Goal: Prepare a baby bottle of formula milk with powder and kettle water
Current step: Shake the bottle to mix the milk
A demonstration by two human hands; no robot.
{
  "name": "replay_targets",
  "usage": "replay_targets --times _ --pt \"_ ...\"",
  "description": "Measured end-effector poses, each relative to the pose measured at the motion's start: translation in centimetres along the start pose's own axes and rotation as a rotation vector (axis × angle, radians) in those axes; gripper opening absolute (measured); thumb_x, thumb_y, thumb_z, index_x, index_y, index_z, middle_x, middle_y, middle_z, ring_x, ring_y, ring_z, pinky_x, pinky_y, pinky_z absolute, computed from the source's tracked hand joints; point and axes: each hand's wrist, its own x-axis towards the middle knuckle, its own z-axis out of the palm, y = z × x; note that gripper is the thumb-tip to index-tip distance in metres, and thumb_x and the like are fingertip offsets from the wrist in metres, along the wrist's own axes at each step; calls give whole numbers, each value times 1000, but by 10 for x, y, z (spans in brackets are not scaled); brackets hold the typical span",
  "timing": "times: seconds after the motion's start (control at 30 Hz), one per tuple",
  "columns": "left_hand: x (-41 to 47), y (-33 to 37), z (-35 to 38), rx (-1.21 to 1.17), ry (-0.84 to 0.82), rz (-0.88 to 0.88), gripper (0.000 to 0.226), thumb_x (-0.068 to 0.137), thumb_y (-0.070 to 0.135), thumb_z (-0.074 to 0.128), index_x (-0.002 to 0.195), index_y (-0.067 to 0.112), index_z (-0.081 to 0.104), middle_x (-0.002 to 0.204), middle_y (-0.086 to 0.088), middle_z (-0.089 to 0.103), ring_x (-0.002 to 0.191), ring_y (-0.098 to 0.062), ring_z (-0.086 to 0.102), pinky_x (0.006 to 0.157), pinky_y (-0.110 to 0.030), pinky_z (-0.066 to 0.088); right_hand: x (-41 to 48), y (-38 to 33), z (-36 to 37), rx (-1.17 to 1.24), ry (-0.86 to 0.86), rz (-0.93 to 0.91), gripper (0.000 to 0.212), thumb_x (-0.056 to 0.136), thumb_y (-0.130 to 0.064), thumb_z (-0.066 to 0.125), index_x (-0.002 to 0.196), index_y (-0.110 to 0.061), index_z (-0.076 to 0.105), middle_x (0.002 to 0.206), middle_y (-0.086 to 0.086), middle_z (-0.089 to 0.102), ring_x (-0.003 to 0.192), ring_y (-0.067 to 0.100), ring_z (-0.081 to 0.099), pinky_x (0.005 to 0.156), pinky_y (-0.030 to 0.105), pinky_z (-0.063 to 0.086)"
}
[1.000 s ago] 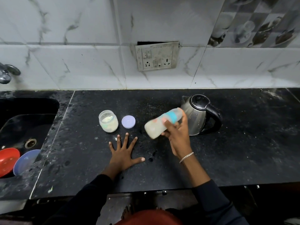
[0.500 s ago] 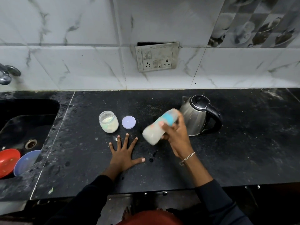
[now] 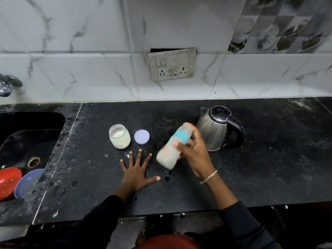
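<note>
Bottle (image 3: 172,148) of milky liquid is held mid-frame above the counter (image 3: 269,159), the right hand (image 3: 195,155) fingers clamped round it. Its long axis is tilted, base lower left, teal collar upper right. The left hand (image 3: 137,175) is laid flat, fingers spread. Pale powder is seen in the open jar (image 3: 119,136) at left of centre.

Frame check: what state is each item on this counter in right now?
Baby bottle: tilted, milky liquid inside, gripped by right hand.
Powder jar: upright, open, partly filled.
Jar lid: off, lying beside the jar.
Kettle: upright, closed.
Left hand: flat on the counter, fingers spread.
</note>
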Motion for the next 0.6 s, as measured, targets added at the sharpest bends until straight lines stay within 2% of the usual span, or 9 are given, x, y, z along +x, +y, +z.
replay_targets --times 0.03,0.13,0.17,0.27,0.3,0.4,0.5,0.53,0.6 --pt "1 0 0 1 6 1 120 70 110 30 165 52 -13 177 -2 -24 160 -45 -24 119 -81 -10 -2 1 0 -26 -45 0 72 81 -1 80 141 -25 47 105 5 72 90 19 70 62 32 59" --pt "1 0 -1 -4 6 6 118 70 110 31 164 53 -14 177 -2 -24 160 -44 -25 119 -80 -11 2 0 -2 102 151 -44 71 81 -10 84 140 -21 46 103 -2 71 92 18 69 58 30 58" --pt "1 0 0 -7 4 4 118 70 110 31 164 53 -13 177 -2 -24 160 -44 -25 119 -80 -12 3 -1 -2 109 167 -42 70 81 -13 84 138 -23 46 103 -1 70 91 19 68 57 30 57" --pt "2 -1 2 -3 19 1 119 69 111 30 164 53 -12 178 -2 -23 161 -45 -23 119 -81 -11 -3 0 2 -31 -37 6 71 76 -9 82 137 -28 50 106 9 70 87 18 68 57 30 57" --pt "2 -1 2 -2 23 3 119 69 111 30 164 53 -13 178 -2 -22 161 -45 -22 119 -81 -10 -3 0 2 -20 -21 -1 72 76 -8 83 138 -26 51 106 9 70 88 18 69 59 30 58" --pt "1 0 2 -3 24 7 118 70 110 30 165 53 -13 178 -2 -22 161 -44 -23 119 -80 -11 6 -3 -3 111 181 -44 65 88 -9 78 143 -21 44 108 2 69 95 19 69 59 31 59" --pt "0 0 2 1 27 6 119 70 111 28 164 53 -14 178 -2 -21 161 -44 -22 119 -80 -11 3 -4 -1 -66 -25 -4 69 85 -2 79 141 -28 48 106 2 71 89 15 71 62 32 59" --pt "1 -1 2 1 30 6 119 69 111 28 164 53 -13 178 -2 -21 161 -44 -22 119 -80 -11 3 -4 -2 -75 -40 -4 70 83 -1 80 141 -27 49 103 0 73 88 14 71 62 32 60" --pt "1 0 2 -2 28 8 118 70 110 29 164 53 -13 178 -2 -22 161 -43 -24 119 -80 -11 8 -6 -6 38 111 -37 68 84 -6 80 142 -23 48 101 -5 73 90 15 71 60 30 58"
